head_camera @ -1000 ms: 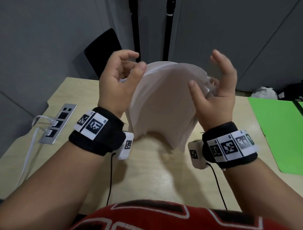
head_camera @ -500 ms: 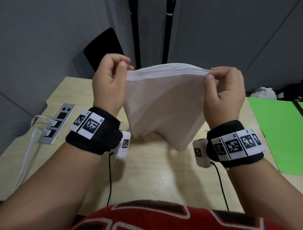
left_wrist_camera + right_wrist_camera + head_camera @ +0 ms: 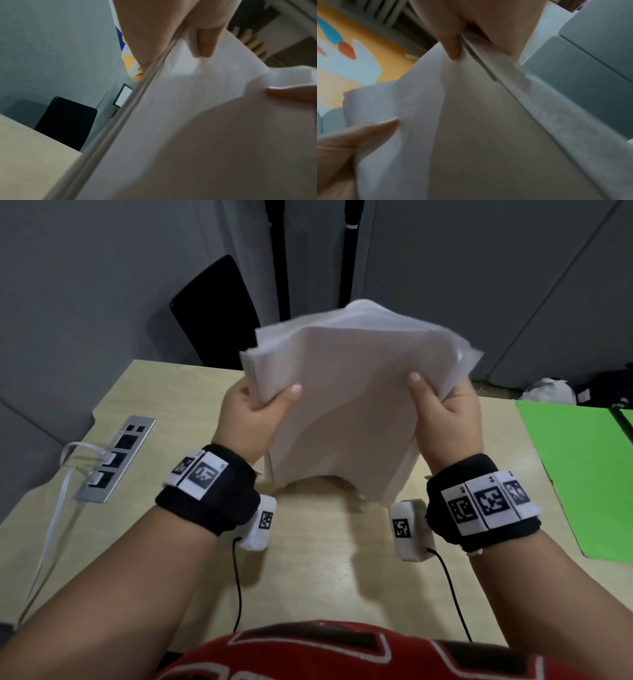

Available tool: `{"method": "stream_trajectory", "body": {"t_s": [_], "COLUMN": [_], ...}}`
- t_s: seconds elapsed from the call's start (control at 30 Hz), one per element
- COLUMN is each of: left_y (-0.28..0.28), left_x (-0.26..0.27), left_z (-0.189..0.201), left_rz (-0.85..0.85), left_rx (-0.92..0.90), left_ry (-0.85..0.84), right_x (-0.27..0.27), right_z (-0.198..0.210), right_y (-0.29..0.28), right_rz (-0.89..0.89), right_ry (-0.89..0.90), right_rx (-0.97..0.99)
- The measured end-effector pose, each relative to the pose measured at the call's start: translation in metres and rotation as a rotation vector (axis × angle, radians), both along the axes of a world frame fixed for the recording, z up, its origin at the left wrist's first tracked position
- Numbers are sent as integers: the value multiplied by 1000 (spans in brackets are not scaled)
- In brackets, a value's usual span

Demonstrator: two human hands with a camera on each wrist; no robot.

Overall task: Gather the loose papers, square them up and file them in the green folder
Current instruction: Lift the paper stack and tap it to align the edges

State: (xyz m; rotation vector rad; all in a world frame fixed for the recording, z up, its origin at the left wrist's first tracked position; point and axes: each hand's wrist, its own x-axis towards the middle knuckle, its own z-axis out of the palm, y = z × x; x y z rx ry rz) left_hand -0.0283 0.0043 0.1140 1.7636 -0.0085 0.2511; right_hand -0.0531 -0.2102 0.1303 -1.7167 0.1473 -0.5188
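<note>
A stack of white papers (image 3: 346,395) stands upright above the middle of the wooden desk (image 3: 325,570), its lower edge close to the desktop. My left hand (image 3: 260,405) grips the stack's left side, thumb on the near face. My right hand (image 3: 442,405) grips the right side the same way. The stack's edges (image 3: 130,116) look uneven and blurred, and the sheets bow between my hands. In the right wrist view the papers (image 3: 488,121) fill the frame, with my thumb pressed on them. The green folder (image 3: 579,474) lies open and flat at the desk's right side.
A silver socket panel (image 3: 116,457) with white cables plugged in is set into the desk at the left. A black chair back (image 3: 212,309) stands behind the desk. A white crumpled thing and dark bags (image 3: 579,392) lie beyond the folder.
Both hands slid from the stack's top corners down to its sides. The top edge of the papers rose and now sticks up above my hands.
</note>
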Motion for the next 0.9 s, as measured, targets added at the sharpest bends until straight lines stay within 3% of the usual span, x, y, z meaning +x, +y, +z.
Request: {"method": "stream_trajectory", "body": {"t_s": [0.1, 0.27, 0.37, 0.5, 0.7, 0.9], "left_y": [9, 12, 6, 3, 11, 14], "left_x": [-2, -4, -5, 0, 0, -2], "left_z": [13, 22, 33, 38, 36, 22], "left_rz": [-57, -195, -223, -134, 18, -260], "left_rx": [-123, -144, 7, 287, 235, -123], "left_ry": [-122, -229, -362, -492, -493, -327], "right_x": [-3, -4, -2, 1, 4, -4], "right_z": [9, 15, 16, 16, 14, 7], "right_y": [-6, -9, -1, 1, -12, -9], "right_rz": [7, -8, -24, -75, -208, -90], "right_ry": [-179, -270, -337, -345, -327, -225], "right_rx": [60, -182, -445, -535, -477, 16]}}
